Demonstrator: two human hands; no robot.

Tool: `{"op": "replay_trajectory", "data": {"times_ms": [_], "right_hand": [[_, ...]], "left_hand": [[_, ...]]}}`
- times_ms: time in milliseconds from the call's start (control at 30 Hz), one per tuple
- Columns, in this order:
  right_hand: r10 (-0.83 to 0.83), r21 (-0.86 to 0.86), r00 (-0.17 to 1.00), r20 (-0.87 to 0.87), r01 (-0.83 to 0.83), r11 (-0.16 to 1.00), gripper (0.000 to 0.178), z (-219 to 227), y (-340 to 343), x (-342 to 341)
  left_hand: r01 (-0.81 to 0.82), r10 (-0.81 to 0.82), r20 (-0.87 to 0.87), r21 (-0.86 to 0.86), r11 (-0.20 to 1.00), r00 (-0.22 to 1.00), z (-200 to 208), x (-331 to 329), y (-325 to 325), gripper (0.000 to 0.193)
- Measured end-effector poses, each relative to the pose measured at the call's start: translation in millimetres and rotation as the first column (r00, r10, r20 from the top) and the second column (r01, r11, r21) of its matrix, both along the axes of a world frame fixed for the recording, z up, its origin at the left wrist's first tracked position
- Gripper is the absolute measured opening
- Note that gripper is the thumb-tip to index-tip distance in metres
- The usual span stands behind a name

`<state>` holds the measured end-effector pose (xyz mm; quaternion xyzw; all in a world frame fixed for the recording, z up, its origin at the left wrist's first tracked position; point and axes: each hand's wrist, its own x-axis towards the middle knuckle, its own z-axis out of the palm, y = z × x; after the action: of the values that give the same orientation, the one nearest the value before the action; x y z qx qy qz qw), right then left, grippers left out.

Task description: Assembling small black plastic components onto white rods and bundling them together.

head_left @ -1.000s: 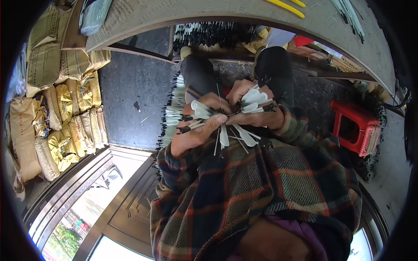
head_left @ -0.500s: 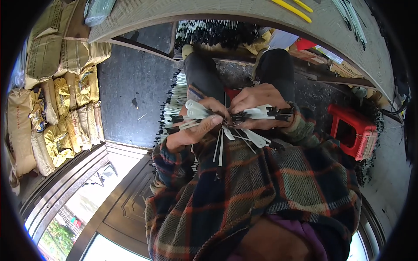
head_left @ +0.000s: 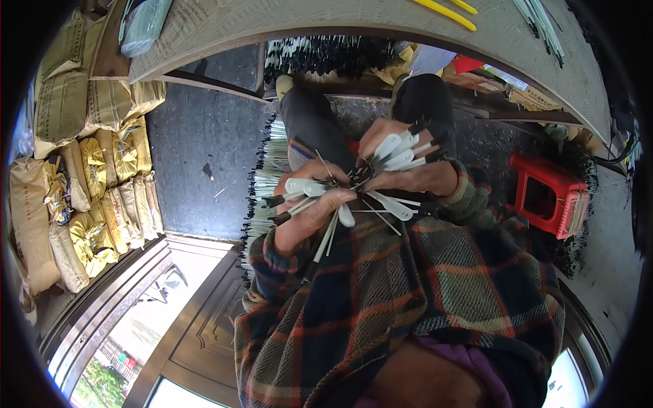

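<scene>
Above my lap, both hands are closed on one spread cluster of thin white rods with black ends and flat white paddle-shaped pieces. My left hand (head_left: 306, 207) pinches the left part, where a white paddle piece (head_left: 306, 187) and several rods stick out past the fingers. My right hand (head_left: 408, 170) grips the right part, its white paddle pieces (head_left: 396, 151) fanned upward. Between the fingertips is a dark hub (head_left: 354, 179), its details too small to make out. Below it, another paddle piece (head_left: 392, 206) and loose rods (head_left: 327, 238) hang over my plaid jacket.
Rods with black ends lie in a long pile (head_left: 272, 163) left of my legs. Ahead is a table (head_left: 272, 17) with yellow-handled tool parts (head_left: 445, 12) and more rods (head_left: 541, 27). A red stool (head_left: 544, 194) stands at right, brown and yellow sacks (head_left: 85, 204) at left.
My right hand has turned upward, and the white paddle pieces in it now fan up and show more. The rods hanging below have swung left. The left hand keeps its grip.
</scene>
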<state>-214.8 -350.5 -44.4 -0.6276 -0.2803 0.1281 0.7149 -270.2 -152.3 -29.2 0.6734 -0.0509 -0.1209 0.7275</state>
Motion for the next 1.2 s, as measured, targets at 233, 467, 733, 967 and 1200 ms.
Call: {"op": "replay_trajectory", "data": {"times_ms": [233, 467, 733, 967, 1200], "right_hand": [[0.06, -0.058, 0.986, 0.158, -0.051, 0.997, 0.019, 4.1, -2.8, 4.9], [0.104, 0.013, 0.986, 0.129, -0.107, 0.994, 0.019, 2.7, -3.5, 7.0], [0.131, -0.191, 0.975, -0.178, -0.165, 0.967, 0.022, 21.9, -2.7, 10.7], [-0.173, -0.09, 0.981, -0.084, 0.165, 0.982, 0.01, 28.7, -5.4, -8.7], [-0.242, -0.207, 0.968, 0.062, 0.249, 0.946, 0.013, 23.7, 6.1, -0.1]], "left_hand": [[-0.351, 0.231, 0.385, 0.275, 0.895, 0.893, -6.9, -13.4, -32.5, 0.015], [-0.432, 0.285, 0.437, 0.284, 0.856, 0.853, -12.2, -19.2, -40.0, 0.019], [-0.171, 0.129, 0.246, 0.161, 0.972, 0.961, 0.7, -7.7, -35.0, 0.024], [-0.137, 0.101, 0.198, 0.18, 0.974, 0.975, 3.0, -4.6, -33.3, 0.017], [-0.116, 0.122, -0.04, 0.138, 0.984, 0.992, -3.3, -2.4, -20.7, 0.025]]}}
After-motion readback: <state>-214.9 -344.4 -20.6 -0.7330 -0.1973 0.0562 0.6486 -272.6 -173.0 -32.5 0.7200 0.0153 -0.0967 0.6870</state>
